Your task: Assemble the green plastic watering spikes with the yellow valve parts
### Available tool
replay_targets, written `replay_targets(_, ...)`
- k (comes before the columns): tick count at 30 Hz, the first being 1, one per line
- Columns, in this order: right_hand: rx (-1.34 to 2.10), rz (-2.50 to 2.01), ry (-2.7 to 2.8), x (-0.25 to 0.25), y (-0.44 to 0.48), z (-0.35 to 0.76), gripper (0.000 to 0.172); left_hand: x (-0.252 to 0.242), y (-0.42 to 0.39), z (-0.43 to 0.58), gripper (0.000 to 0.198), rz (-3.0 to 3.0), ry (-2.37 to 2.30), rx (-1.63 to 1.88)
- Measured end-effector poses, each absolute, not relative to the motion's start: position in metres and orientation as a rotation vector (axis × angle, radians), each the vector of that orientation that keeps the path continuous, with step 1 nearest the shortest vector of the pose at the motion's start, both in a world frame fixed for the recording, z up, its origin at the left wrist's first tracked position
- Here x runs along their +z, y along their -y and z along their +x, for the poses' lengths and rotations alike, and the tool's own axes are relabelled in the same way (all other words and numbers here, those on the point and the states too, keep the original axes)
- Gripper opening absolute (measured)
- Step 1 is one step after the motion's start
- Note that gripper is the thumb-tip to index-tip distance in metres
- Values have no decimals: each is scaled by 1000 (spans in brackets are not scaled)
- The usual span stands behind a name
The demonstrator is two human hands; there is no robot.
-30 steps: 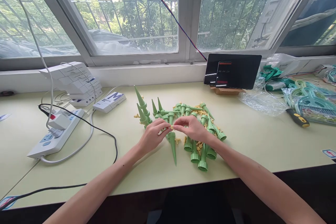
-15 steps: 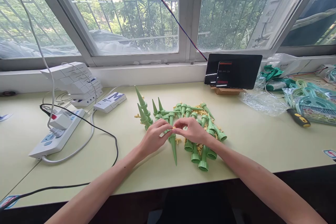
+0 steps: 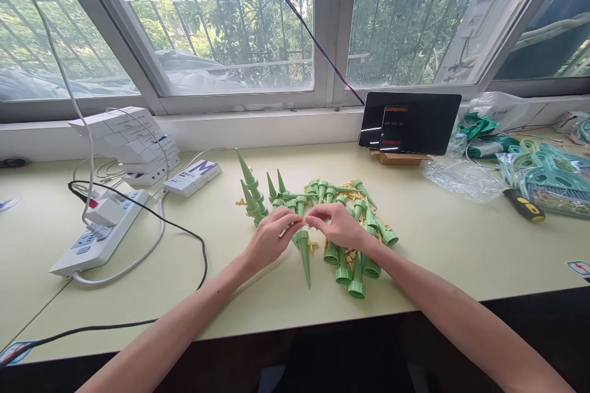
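Note:
My left hand [image 3: 275, 236] and my right hand [image 3: 335, 225] meet fingertip to fingertip over the table's middle. Both are pinched at a tiny yellow-orange piece [image 3: 304, 221], mostly hidden by the fingers. Just below them a green spike [image 3: 303, 258] lies with its tip toward the front edge. To the right, green spikes with round caps [image 3: 343, 274] lie in a pile, with small yellow pieces [image 3: 351, 256] among them. Left of my hands, stacked green spikes [image 3: 251, 193] point up and back. A yellow T-shaped piece [image 3: 313, 246] rests beside the near spike.
A white power strip [image 3: 99, 239] with cables and white boxes [image 3: 133, 147] is at the left. A black tablet [image 3: 415, 123] stands at the back on a cardboard box [image 3: 401, 159]. A screwdriver [image 3: 524, 206] and plastic-wrapped items [image 3: 548, 178] are at the right.
My fingertips have shifted slightly upward, leaving more of the near spike's cap uncovered. The rest of the table items look the same.

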State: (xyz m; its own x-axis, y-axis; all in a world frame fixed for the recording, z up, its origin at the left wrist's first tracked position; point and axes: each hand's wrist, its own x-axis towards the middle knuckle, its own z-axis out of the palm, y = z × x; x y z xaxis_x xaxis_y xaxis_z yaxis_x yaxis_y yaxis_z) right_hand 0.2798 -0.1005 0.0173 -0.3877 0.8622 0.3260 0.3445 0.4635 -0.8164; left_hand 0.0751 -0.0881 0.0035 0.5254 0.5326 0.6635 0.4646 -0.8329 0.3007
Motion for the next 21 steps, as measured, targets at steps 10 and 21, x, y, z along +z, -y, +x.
replay_targets(10,766,-1041,1923,18,97,283,27,5,87,75,17,2597,-1013,1082)
replay_targets(21,759,-1084,1762,19,96,283,23,4,93,74,24,2636,-1100,744)
